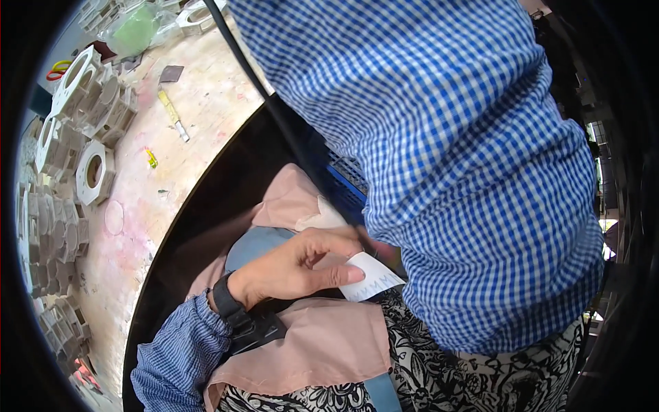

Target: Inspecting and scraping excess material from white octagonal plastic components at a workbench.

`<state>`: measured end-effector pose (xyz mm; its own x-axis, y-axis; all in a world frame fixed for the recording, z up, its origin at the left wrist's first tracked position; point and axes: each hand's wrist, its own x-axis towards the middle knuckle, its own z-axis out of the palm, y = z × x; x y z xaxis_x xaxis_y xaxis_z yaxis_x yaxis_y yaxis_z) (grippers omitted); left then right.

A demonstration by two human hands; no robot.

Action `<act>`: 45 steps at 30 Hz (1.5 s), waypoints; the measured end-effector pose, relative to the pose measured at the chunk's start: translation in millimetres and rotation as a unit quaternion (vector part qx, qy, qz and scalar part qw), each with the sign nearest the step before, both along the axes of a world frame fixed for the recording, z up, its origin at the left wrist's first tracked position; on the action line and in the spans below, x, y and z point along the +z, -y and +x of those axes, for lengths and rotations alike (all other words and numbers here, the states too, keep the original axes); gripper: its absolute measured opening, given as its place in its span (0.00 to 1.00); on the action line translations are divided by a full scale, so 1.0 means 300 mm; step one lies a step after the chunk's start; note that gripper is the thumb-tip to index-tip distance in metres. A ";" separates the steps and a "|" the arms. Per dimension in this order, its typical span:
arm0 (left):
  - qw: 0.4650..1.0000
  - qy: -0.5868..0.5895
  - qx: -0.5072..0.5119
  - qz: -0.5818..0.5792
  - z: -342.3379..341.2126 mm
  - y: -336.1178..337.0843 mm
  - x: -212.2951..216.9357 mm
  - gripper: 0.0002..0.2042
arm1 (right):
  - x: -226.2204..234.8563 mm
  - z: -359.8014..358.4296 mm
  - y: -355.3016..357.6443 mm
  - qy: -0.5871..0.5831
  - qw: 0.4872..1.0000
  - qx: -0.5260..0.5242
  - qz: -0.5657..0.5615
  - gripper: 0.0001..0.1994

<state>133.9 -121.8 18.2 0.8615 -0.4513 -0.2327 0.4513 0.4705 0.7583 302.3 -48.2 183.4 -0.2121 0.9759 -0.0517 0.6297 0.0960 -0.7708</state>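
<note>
My left hand [298, 268], with a black band at the wrist, pinches a white strip of paper [372, 277] with pale blue marks between thumb and fingers. The strip lies over my lap, near a pink cloth [329, 336] and a patterned black-and-white garment [439, 374]. A blue checked sleeve [467, 178] fills the right side and hides much of what lies beyond. A blurred bit of skin by the strip's far edge seems to be my right hand [382, 251]; its fingers are mostly hidden.
On the stained table [199, 130] at left stand stacks of white ring-shaped parts [95, 173]. A yellow-handled blade tool [173, 115], a small yellow piece [152, 158], a dark square [171, 73] and scissors [59, 69] lie there. A black cable [240, 51] crosses the table's edge.
</note>
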 end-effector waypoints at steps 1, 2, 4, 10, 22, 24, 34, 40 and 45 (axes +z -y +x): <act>1.000 -0.006 0.006 -0.002 -0.015 -0.004 -0.038 0.08 | 0.014 -0.040 0.010 -0.008 1.000 0.001 0.009 0.11; 0.996 0.070 -0.009 0.052 0.020 0.024 -0.038 0.08 | 0.024 0.094 0.039 0.007 0.999 -0.048 0.021 0.11; 0.975 0.105 0.015 0.195 0.038 -0.031 -0.087 0.10 | -0.005 0.185 0.031 0.005 0.995 -0.086 0.039 0.10; 0.966 -0.054 0.181 0.175 -0.034 -0.099 -0.376 0.08 | -0.381 0.227 0.261 0.181 0.983 -0.006 -0.040 0.10; 0.929 0.130 -0.101 0.333 0.180 0.091 -0.173 0.08 | -0.938 -0.149 1.261 -0.353 0.849 -0.074 -0.386 0.17; 0.924 0.174 -0.105 0.325 0.190 0.116 -0.180 0.07 | -0.968 -0.208 1.315 -0.317 0.856 -0.146 -0.381 0.18; 0.956 0.017 0.063 0.286 0.073 0.059 -0.210 0.07 | -1.362 -0.153 1.793 -0.294 0.734 -0.400 -0.464 0.16; 0.949 -0.025 0.080 0.304 0.010 0.034 -0.222 0.07 | -1.454 -0.259 2.120 -0.497 0.456 -0.577 -0.460 0.18; 0.940 -0.076 0.154 0.293 -0.037 0.030 -0.247 0.09 | -1.458 -0.382 2.183 -0.593 0.458 -0.624 -0.221 0.20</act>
